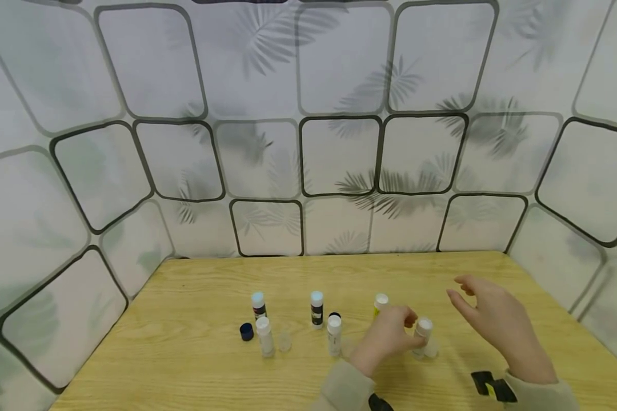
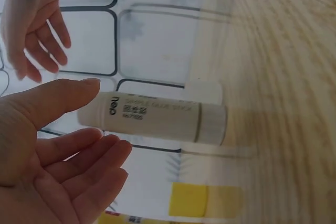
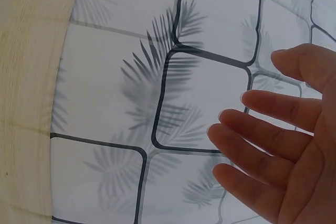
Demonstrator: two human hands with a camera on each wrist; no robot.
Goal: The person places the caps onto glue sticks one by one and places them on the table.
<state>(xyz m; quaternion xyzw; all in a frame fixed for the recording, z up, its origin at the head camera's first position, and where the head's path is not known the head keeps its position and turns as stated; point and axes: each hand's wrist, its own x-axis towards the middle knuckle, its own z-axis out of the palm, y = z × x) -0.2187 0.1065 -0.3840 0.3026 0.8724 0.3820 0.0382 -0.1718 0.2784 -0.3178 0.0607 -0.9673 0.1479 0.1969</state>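
Note:
A white glue stick point(image 1: 423, 331) stands upright on the table at the right, its printed label facing the left wrist view. My left hand point(image 1: 388, 337) is around its top end, thumb on one side and loosely bent fingers on the other, without a firm grip. Close beside that stick is a pale cap point(image 1: 431, 349). Behind the left hand stands a yellow stick with a white top point(image 1: 381, 301), partly hidden. My right hand point(image 1: 499, 314) hovers over the table's right side, fingers spread and relaxed, holding nothing.
Further left stand two white sticks point(image 1: 265, 338) and two dark-labelled sticks with light blue tops point(image 1: 316, 309). Among them lie a dark blue cap point(image 1: 247, 331) and a translucent cap point(image 1: 285, 341). A patterned curtain point(image 1: 339, 154) encloses the wooden table point(image 1: 195, 365) at the back and sides.

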